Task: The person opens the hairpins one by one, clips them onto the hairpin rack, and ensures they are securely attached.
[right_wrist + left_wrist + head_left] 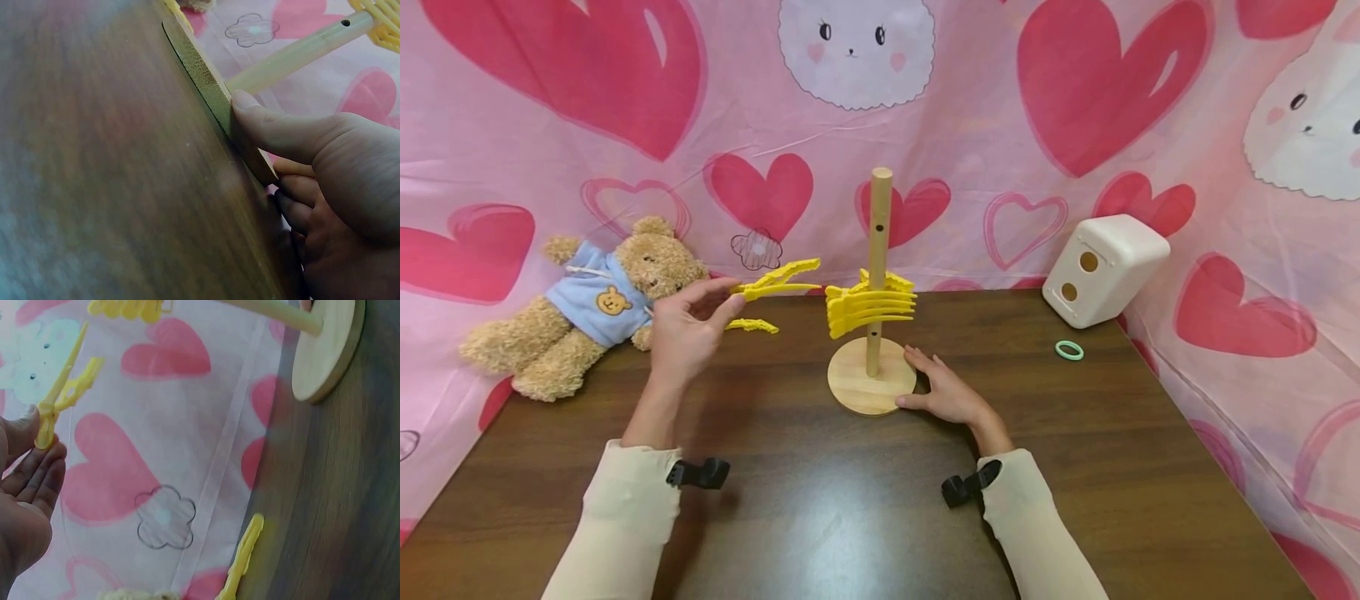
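Note:
In the head view my left hand (688,329) pinches the rear end of a yellow hair clip (778,282) between thumb and fingers. The clip's two long arms stand spread, pointing right toward a wooden stand (880,225). Several yellow hair clips (868,307) sit side by side across the stand's upright post. My right hand (951,392) holds the edge of the round wooden base (857,385); the right wrist view shows its thumb (275,128) on the rim. Another yellow hair clip (244,556) lies on the table behind my left hand.
A teddy bear (598,292) in a blue top leans at the back left. A white box (1108,271) with two round holes stands at the back right, with a mint-green ring (1069,350) before it. Pink heart-patterned cloth (977,133) hangs behind the brown table (820,500).

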Tool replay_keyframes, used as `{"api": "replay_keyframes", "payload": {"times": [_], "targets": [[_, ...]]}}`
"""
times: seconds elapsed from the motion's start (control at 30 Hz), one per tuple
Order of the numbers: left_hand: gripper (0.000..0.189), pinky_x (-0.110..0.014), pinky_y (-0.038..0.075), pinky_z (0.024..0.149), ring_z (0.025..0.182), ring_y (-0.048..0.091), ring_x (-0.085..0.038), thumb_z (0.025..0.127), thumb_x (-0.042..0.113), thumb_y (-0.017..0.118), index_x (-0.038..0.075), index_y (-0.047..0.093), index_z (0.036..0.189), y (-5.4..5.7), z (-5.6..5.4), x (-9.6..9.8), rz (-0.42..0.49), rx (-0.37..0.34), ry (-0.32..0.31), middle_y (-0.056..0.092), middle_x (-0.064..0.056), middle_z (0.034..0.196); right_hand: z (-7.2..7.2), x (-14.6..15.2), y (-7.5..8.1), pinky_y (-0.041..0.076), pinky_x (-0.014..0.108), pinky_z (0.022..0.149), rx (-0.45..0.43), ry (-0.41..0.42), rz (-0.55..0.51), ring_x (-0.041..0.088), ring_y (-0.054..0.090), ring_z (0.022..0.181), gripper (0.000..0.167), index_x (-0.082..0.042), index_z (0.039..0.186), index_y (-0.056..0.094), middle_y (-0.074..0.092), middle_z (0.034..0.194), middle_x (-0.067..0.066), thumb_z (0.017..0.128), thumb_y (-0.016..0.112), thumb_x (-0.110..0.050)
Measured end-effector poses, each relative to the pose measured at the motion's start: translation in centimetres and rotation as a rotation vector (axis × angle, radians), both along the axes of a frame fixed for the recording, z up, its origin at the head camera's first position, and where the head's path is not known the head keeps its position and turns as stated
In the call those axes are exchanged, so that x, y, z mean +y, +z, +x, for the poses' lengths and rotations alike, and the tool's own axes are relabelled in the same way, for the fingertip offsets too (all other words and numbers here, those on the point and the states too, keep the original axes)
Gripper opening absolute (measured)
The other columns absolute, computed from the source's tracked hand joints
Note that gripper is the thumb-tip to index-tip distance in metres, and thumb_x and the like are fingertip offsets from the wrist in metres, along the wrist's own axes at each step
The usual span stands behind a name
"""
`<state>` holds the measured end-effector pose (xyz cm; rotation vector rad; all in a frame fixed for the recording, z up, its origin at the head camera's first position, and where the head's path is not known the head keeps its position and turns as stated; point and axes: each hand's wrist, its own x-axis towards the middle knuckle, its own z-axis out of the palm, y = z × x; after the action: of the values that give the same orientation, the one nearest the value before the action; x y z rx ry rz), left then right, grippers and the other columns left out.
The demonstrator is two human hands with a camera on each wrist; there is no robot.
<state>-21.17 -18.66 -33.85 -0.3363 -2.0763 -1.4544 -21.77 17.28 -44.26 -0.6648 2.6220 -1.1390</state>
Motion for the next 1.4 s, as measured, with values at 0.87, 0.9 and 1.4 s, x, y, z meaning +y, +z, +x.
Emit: {"api": "replay_keyframes", "payload": {"times": [0.87, 0.9, 1.4], "targets": [[0.024, -0.02, 0.05, 0.089, 0.097, 0.065, -0.009, 0.086, 0.0, 0.08, 0.0, 0.078, 0.109, 1.5, 0.5, 5.2, -0.039, 0.079, -0.099, 0.076, -0.011, 0.105, 0.0, 0.1, -0.1, 0.003, 0.047, 0.124, -0.012, -0.005, 0.014, 0.031, 0.017, 0.153, 0.087, 0.004, 0.156, 0.03, 0.025, 0.164, 0.017, 0.091, 0.078, -0.027], [0.023, -0.02, 0.05, 0.089, 0.096, 0.065, -0.011, 0.086, 0.0, 0.08, 0.0, 0.078, 0.109, 1.6, 0.4, 5.4, -0.04, 0.082, -0.105, 0.076, -0.011, 0.104, -0.1, 0.1, -0.1, 0.003, 0.047, 0.124, -0.009, -0.004, 0.013, 0.032, 0.017, 0.153, 0.087, 0.005, 0.156, 0.03, 0.025, 0.164, 0.018, 0.091, 0.078, -0.027], [0.021, -0.023, 0.054, 0.082, 0.091, 0.069, -0.023, 0.084, -0.001, 0.081, -0.001, 0.079, 0.105, 2.1, 0.0, 8.2, -0.054, 0.118, -0.159, 0.076, -0.012, 0.101, -0.1, 0.0, 0.0, 0.002, 0.048, 0.123, -0.005, 0.002, 0.001, 0.033, 0.017, 0.152, 0.086, 0.006, 0.155, 0.031, 0.025, 0.164, 0.019, 0.091, 0.078, -0.025]]}}
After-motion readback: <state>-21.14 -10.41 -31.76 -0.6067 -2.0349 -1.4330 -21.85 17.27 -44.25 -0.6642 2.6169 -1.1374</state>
